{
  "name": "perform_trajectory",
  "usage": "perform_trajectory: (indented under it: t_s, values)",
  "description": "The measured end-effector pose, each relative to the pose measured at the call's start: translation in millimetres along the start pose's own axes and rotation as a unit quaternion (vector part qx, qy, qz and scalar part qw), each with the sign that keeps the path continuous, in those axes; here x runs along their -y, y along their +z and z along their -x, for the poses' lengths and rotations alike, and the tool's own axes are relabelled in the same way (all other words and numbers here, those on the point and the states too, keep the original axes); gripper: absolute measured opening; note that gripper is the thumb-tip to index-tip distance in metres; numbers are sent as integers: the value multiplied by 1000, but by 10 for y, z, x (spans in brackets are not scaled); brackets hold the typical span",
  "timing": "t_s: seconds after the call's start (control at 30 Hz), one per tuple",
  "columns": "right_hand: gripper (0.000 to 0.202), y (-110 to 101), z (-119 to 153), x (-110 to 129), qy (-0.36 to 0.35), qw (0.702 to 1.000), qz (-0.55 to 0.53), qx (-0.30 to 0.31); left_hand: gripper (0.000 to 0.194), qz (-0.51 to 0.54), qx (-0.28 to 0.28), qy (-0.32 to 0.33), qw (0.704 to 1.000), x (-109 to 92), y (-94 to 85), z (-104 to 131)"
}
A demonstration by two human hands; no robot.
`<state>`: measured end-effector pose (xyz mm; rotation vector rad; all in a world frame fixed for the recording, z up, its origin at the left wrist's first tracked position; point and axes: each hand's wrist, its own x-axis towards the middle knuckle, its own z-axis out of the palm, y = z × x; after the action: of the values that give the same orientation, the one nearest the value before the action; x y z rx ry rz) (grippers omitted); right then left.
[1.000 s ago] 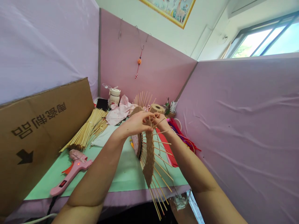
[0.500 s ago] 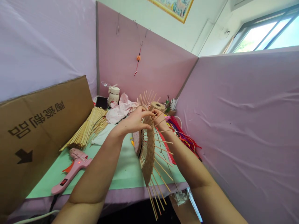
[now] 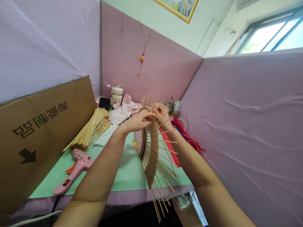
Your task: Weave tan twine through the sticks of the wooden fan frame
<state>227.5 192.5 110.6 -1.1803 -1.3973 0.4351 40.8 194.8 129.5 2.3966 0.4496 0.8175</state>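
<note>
A curved woven piece [image 3: 151, 154] of brown cord on thin sticks stands tilted above the table, its stick ends fanning out towards the right and below. My left hand [image 3: 139, 121] is closed on the upper part of its woven band, thumb and fingers on either side. On the far right of the band, my right hand [image 3: 162, 114] has its fingers pinched together among the upper sticks. Whatever lies between those fingertips is too small to make out. A dark inner edge shows along the left of the woven piece.
Left on the green tabletop [image 3: 125, 176] lie a pink glue gun [image 3: 75, 173] with a lit red light and a bundle of sticks [image 3: 87, 129]. Cardboard [image 3: 47, 142] stands beside them. Behind are a bottle [image 3: 116, 95] and pink cloth [image 3: 124, 110]; red and purple cords [image 3: 187, 134] lie right.
My left fingers have moved closer together over the band's top. My right hand has risen slightly, among the upper sticks. The whole view has shifted a little.
</note>
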Motion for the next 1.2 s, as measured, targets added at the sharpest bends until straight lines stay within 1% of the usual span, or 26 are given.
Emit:
perform_trajectory:
  t_s: [0.1,0.17,0.27,0.33,0.5,0.57,0.63,0.7,0.77,0.83,0.9,1.03,1.13,1.17,1.2]
  values:
    - [36,6,-24,10,-14,1000,12,4,45,-51,-19,13,998,-42,9,-5]
    - [36,5,-28,9,-6,1000,11,3,45,-74,-29,22,997,-78,10,-4]
    - [34,-45,-31,36,6,1000,20,7,42,-104,-31,17,994,-117,8,5]
    - [29,-123,-35,99,-9,999,49,5,41,-116,-29,8,993,-128,3,17]
    - [18,-388,-41,378,-86,983,160,11,46,-139,-22,-7,990,-146,-27,63]
    - [14,-475,-51,493,-130,965,225,23,46,-148,-23,-9,989,-161,-37,74]
    - [10,-542,-77,605,-184,938,290,46,46,-154,-23,-11,988,-173,-40,76]
    - [12,-596,-120,723,-233,905,344,87,45,-154,-23,-9,988,-176,-37,70]
    - [18,-643,-176,852,-264,870,393,134,44,-150,-25,-4,988,-171,-29,60]
    - [21,-688,-241,984,-272,836,443,174,43,-147,-26,-3,989,-164,-24,53]
    - [22,-728,-309,1103,-270,811,481,194,43,-144,-22,-3,989,-165,-22,51]
    - [18,-772,-433,1255,-267,784,519,212,46,-137,-10,-13,990,-192,-28,56]
    - [19,-764,-492,1300,-258,755,549,249,46,-136,-8,-24,990,-219,-36,61]
    - [20,-751,-500,1307,-260,747,556,255,45,-138,-9,-23,990,-226,-38,62]
    - [20,-731,-503,1310,-267,743,561,248,45,-140,-10,-21,990,-232,-39,62]
